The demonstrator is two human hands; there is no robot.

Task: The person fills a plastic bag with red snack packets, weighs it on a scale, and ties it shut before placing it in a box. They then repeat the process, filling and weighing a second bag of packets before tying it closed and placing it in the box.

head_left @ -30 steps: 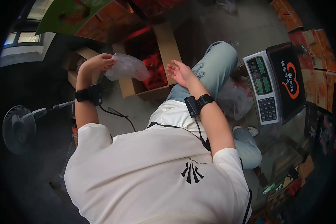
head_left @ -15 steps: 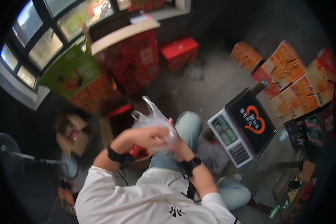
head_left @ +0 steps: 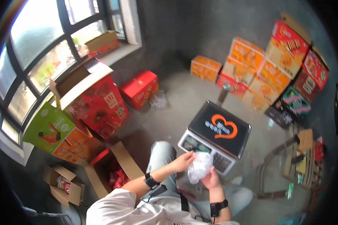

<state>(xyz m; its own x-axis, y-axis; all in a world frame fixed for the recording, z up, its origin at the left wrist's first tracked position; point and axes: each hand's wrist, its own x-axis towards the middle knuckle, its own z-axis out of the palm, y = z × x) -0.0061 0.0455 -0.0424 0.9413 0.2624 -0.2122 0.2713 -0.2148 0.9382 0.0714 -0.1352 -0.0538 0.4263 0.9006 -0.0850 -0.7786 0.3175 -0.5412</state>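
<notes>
A crumpled, translucent plastic bag [head_left: 199, 167] is between my two hands, just in front of the scale. My left hand [head_left: 182, 162] is closed with its fingertips on the bag's upper left side. From below and the right, my right hand [head_left: 212, 180] grips the bag, thumb up along its edge. Whether anything is inside the bag I cannot make out. Behind it stands a digital scale [head_left: 203, 139] with a black top bearing an orange heart; the bag covers part of its display and keypad.
An open carton [head_left: 126, 156] with red packets stands left of my knee, near a smaller open box [head_left: 60, 188]. Large printed cartons [head_left: 97, 107] line the window side. Orange boxes [head_left: 248, 56] are stacked at the back right. A wooden chair [head_left: 276, 157] is at right.
My hands and the bag have moved right, from above my lap to the scale's front edge. The bag's raised handles are now bunched up. The head view has turned, showing more window and wall.
</notes>
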